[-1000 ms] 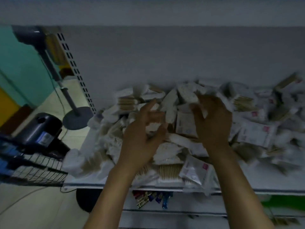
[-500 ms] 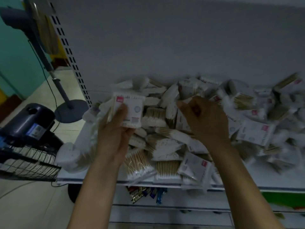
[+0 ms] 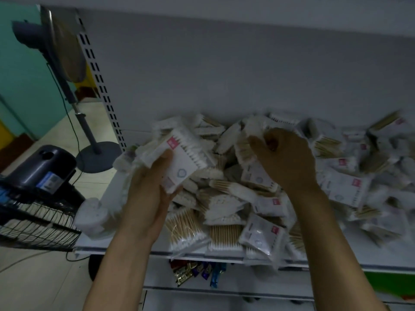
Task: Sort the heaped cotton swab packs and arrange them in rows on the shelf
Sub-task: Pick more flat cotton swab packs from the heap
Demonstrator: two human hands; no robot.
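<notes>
1. Change: the held pack [image 3: 179, 158] faced up squarely half a second ago and is now slanted, red label toward 11 o'clock. The right hand [image 3: 285, 160] has reached further back into the pile.
2. Shelf [image 3: 350, 254]: white. Bare board shows only along the front at 4 o'clock. No row started anywhere in view.
3. Heap [image 3: 224, 203]: cotton swab packs, loose and crisscrossed, covering the shelf from 9 to 3 o'clock. Several overhang the front lip at 6 o'clock.
4. Left hand [image 3: 148, 194]: at 9 o'clock of the heap, thumb on the held pack's face, fingers curled beneath it, lifted clear of the pile.
5. Right hand: at 12 o'clock of the heap, fingers curled around a stick pack [image 3: 243, 142] that lies in the pile.
6. Judgement on the step: gather like packs.
   - Lift the stick pack straight up so neighbours don't slide.
   - Stack it label-up, edges square, on the held pack.
   - Clear a bare strip before setting rows.
   - Watch the overhanging packs at 6 o'clock; a nudge could drop them.
</notes>
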